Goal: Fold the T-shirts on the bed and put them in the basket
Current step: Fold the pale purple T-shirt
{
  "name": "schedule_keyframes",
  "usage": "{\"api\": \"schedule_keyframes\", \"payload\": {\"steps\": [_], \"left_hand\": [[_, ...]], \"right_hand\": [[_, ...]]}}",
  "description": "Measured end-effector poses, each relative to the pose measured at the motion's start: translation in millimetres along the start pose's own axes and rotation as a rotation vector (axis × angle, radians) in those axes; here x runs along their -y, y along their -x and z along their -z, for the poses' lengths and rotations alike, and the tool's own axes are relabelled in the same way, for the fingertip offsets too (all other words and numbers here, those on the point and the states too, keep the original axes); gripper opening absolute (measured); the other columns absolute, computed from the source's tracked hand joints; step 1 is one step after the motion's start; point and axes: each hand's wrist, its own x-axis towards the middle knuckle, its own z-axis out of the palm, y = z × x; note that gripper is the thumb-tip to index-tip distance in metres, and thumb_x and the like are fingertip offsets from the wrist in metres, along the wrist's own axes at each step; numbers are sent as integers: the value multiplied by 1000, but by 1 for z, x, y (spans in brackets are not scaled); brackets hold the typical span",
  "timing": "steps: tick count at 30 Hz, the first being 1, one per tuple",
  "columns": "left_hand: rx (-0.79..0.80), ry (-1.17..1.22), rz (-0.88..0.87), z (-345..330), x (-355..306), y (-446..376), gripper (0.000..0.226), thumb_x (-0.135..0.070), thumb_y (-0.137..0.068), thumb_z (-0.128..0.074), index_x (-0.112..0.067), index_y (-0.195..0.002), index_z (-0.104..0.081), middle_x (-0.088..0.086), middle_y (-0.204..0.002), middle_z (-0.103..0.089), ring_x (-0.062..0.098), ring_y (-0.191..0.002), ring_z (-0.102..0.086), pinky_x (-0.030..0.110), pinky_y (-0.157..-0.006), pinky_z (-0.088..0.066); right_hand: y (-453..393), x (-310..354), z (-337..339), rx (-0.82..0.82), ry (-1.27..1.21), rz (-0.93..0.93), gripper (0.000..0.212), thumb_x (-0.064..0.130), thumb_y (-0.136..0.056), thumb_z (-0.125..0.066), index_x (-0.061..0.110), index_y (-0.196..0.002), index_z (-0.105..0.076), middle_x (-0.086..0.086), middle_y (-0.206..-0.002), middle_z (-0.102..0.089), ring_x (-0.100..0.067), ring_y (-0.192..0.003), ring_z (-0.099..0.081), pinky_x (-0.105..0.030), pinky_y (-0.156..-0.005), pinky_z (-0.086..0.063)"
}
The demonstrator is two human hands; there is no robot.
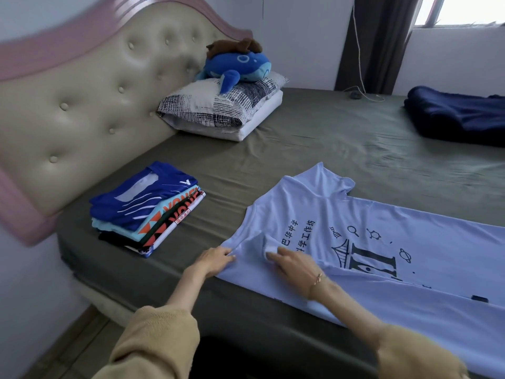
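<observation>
A pale blue T-shirt with black print lies spread flat on the bed, its collar end toward the headboard. My left hand pinches the shirt's near shoulder corner at the bed's front edge. My right hand lies on the near sleeve, which is bunched inward under its fingertips. Left of the shirt sits a stack of folded T-shirts with a royal blue one on top. No basket is in view.
The bed has an olive-green sheet and a tufted beige headboard. A patterned pillow with a blue plush toy sits at the head. A dark navy blanket lies at the far right. A cable trails near the curtain.
</observation>
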Motion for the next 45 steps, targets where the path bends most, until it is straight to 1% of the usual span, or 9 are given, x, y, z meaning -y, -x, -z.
{"api": "schedule_keyframes", "payload": {"steps": [3, 9, 14, 18, 21, 28, 34, 39, 45], "left_hand": [[-7, 39, 56, 1, -9, 5, 52, -49, -98, -33, -19, -139, -46, 12, -147, -39, 31, -131, -40, 38, -107, -35], [9, 24, 147, 1, -29, 16, 93, -82, -80, -29, -17, -145, -37, 14, -152, -31, 32, -138, -31, 41, -113, -25], [5, -263, 130, -8, -35, 14, 75, -64, -90, -41, -15, -146, -34, 10, -151, -34, 28, -137, -34, 35, -109, -29], [49, -220, 163, -6, -34, 13, 77, -62, -90, -44, -14, -148, -27, 11, -154, -27, 29, -139, -31, 36, -110, -29], [36, -217, 166, -8, -34, 12, 78, -61, -90, -44, -12, -148, -26, 12, -154, -27, 29, -138, -31, 35, -111, -29], [-136, -223, 112, -14, -38, 18, 76, -53, -87, -52, -12, -146, -27, 9, -146, -39, 27, -129, -44, 33, -97, -39], [-351, -228, -232, -26, -50, 7, 58, -36, -94, -50, -21, -145, -25, 6, -145, -32, 24, -132, -34, 40, -102, -38], [-420, -475, -475, -37, -65, -9, 36, -32, -101, -35, -25, -136, -41, 0, -134, -39, 18, -128, -33, 37, -107, -24], [-597, -629, -363, -48, -65, -16, 31, -34, -103, -24, -17, -122, -43, 0, -126, -44, 19, -121, -39, 38, -106, -23]], "right_hand": [[15, 10, -19, 62, 118, 119, 45, 28, -63, -53, 34, -105, -70, 8, -68, -57, -7, -43, -55, -18, -43, -39], [28, 15, -16, -46, 150, 154, 51, 33, -70, -37, 34, -112, -66, 8, -78, -60, -6, -48, -55, -18, -46, -41], [38, 3, -16, -195, 99, 136, 43, 16, -56, -67, 17, -96, -52, 1, -80, -58, -17, -58, -61, -23, -42, -36], [48, -10, -16, -300, 266, -29, 21, 10, -63, -32, 18, -82, -36, 3, -65, -56, -16, -54, -59, -22, -38, -37], [56, -27, -13, -275, 312, -195, 17, 8, -63, -39, 16, -78, -36, 1, -54, -53, -17, -43, -58, -21, -31, -32], [61, -39, -7, -275, 199, -414, 47, -4, -39, -78, 10, -72, -47, 2, -43, -48, -19, -27, -47, -14, -39, 0], [56, -44, -7, -412, 394, -153, 33, -1, -63, -31, 14, -90, -41, -6, -76, -54, -24, -62, -57, -31, -48, -42], [52, -51, -3, -209, 268, -186, 68, -9, -29, -76, 12, -82, -38, -5, -73, -45, -21, -48, -53, -22, -32, -27], [50, -55, -7, -208, 300, -131, 68, 0, -32, -80, 16, -81, -36, -3, -68, -53, -19, -48, -53, -25, -41, -38]]}}
